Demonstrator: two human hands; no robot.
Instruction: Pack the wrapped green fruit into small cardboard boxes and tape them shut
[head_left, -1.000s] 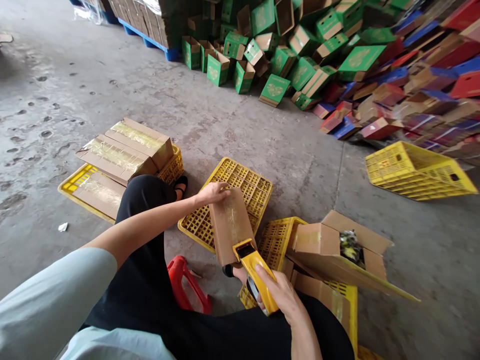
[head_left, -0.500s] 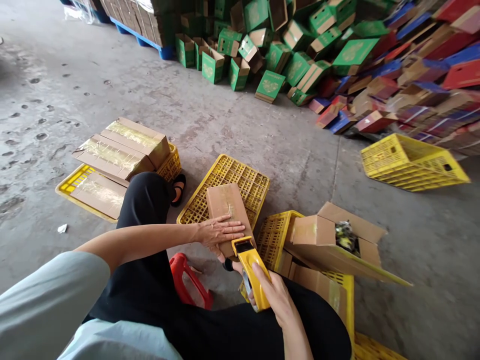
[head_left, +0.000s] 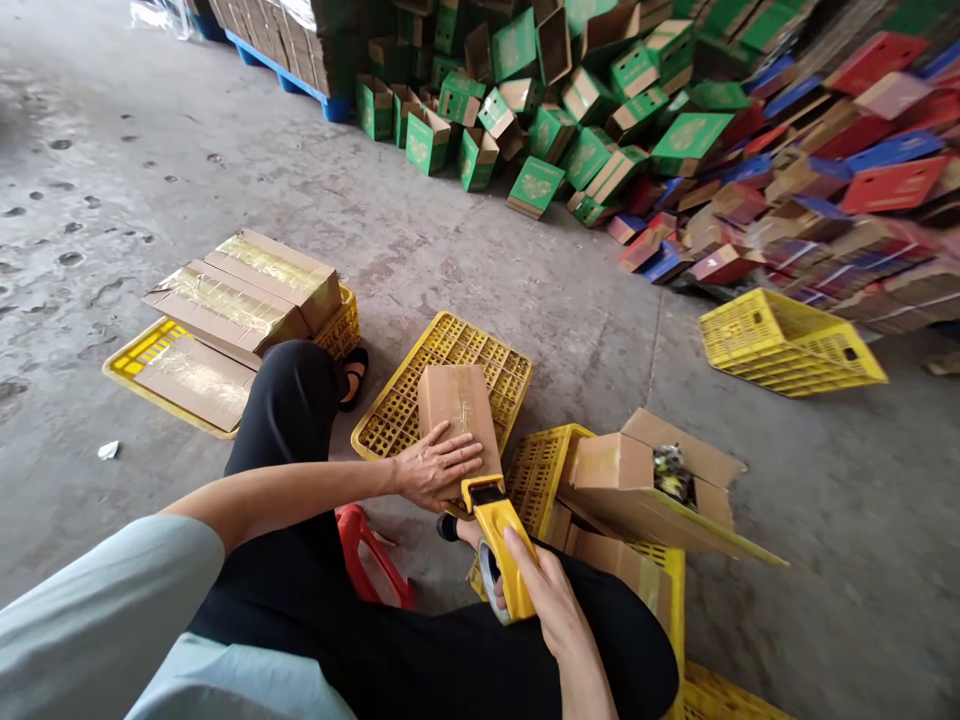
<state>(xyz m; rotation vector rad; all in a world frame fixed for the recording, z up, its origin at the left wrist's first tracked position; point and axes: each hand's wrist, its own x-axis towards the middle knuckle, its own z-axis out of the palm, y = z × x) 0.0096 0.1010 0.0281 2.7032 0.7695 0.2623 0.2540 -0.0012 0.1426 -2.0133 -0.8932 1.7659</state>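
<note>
A brown cardboard box [head_left: 457, 410] lies on an overturned yellow crate [head_left: 450, 360] in front of my knees. My left hand [head_left: 435, 465] rests flat on the box's near end, fingers spread. My right hand [head_left: 551, 590] is closed round a yellow tape dispenser [head_left: 499, 540], whose head sits at the box's near edge. Shiny tape runs along the top of the box.
Taped boxes [head_left: 247, 290] are stacked on a yellow crate at left. An open box [head_left: 645, 480] with dark contents sits on crates at right. Another yellow crate [head_left: 787, 345] and a heap of green, red and blue cartons [head_left: 675, 130] lie beyond. A red stool [head_left: 375, 565] stands under me.
The left hand slid from the box's far end to its near end and pressed flat; the box went from tilted to lying on the crate. The dispenser drew back slightly.
</note>
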